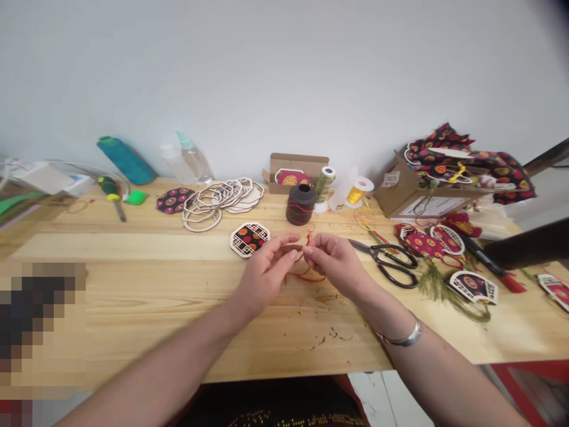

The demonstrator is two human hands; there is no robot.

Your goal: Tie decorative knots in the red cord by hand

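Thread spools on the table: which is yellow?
The yellow spool, right of the olive-green spool; its bright yellow thread sets it apart from that and the leftmost teal cone.

Bare tabletop [146, 284] leaves passage leftward; scissors [376, 251] obstruct the right; farther right, apparently, a black post [533, 246].

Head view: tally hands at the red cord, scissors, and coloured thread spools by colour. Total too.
Hands at the red cord: 2 (left hand, right hand)
Scissors: 1 pair
Teal spool: 1
Black spool: 1
Olive spool: 1
Yellow spool: 1
Total: 7, counting the scissors as one
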